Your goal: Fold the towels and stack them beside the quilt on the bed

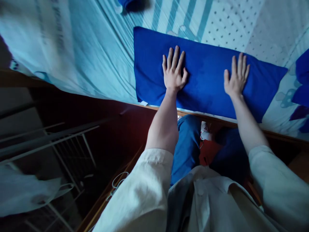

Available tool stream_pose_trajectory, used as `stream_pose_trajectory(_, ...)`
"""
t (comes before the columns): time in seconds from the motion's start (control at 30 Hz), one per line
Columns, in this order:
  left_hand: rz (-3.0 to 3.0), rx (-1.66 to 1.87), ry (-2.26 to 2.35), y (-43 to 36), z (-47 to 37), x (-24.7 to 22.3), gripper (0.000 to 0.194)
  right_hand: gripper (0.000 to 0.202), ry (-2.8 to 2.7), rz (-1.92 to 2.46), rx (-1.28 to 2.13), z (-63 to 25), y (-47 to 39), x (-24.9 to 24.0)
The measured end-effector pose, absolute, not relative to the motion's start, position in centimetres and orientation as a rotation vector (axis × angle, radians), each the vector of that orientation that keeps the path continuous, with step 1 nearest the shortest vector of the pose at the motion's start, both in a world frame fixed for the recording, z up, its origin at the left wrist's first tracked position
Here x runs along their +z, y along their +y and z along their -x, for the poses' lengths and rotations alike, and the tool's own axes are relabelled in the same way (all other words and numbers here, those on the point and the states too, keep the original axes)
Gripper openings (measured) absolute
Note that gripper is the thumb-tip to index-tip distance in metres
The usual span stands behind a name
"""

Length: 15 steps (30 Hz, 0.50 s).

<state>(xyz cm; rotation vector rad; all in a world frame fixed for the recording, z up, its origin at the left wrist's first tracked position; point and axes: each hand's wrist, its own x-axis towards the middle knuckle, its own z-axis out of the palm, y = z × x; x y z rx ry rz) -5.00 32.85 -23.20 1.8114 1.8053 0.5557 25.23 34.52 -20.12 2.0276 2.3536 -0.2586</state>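
A blue folded cloth (205, 77), perhaps a towel, lies flattened in a long rectangle along the front edge of a bed. My left hand (173, 72) rests palm down on its left half with the fingers spread. On the right half lies my right hand (236, 75), also flat, its fingers stretched out and slightly apart. Neither hand grips anything. A small white tag (144, 103) sticks out at the cloth's lower left corner. Beneath the cloth is a patterned bed sheet (229, 25) in pale blue and white.
More blue fabric (303, 71) lies at the right edge, and a dark blue item (131, 4) sits at the top. A white rack (72, 141) stands at lower left beside a white bag (26, 190). A white cable (118, 182) runs along a wooden edge.
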Motion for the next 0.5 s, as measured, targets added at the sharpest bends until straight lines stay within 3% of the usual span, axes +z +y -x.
stream_pose_trajectory(0.13,-1.795,0.537,1.789,32.9,5.2,-23.5,0.074,0.08,2.12,-2.251,-0.181,-32.9,35.1,-21.0)
stream_pose_trajectory(0.3,-1.767,0.516,1.775,33.0,5.3,-24.3,0.082,0.074,2.289,-2.586,-0.181,-42.7,35.2,-24.7)
stream_pose_trajectory(0.5,-1.717,0.445,1.819,32.9,4.7,-22.6,0.084,0.086,2.038,-2.785,-0.473,-46.9,36.3,-23.9)
